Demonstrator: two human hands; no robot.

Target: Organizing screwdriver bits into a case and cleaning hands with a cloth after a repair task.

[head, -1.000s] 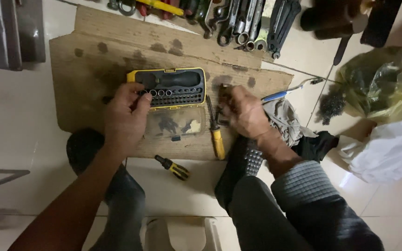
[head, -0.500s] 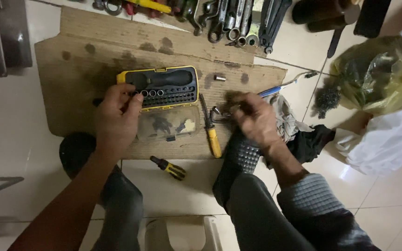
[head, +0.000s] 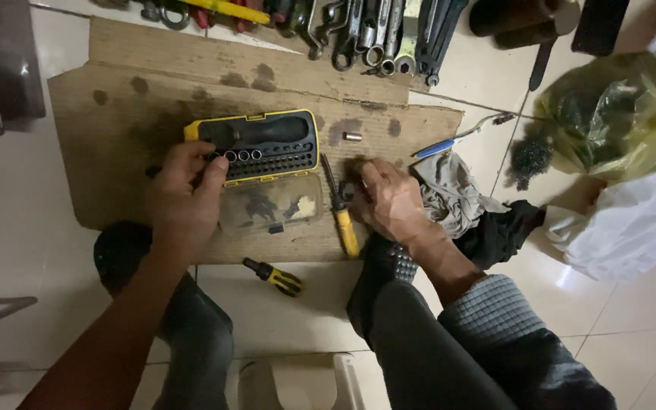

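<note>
Stained cardboard (head: 153, 83); left hand (head: 187, 190) fingers touching bit case (head: 263, 148)

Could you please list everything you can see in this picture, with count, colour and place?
bit set case: one, yellow and black, open on the cardboard
cardboard sheet: one, brown, stained, on the floor
screwdriver: one, yellow handle, right of the case
stubby screwdriver: one, black and yellow, on the tiles
wrenches: several, metal, top edge
rag: one, grey, right
plastic bag: one, yellowish, far right
left hand: on the case's left end
right hand: on the cardboard beside the screwdriver
</note>
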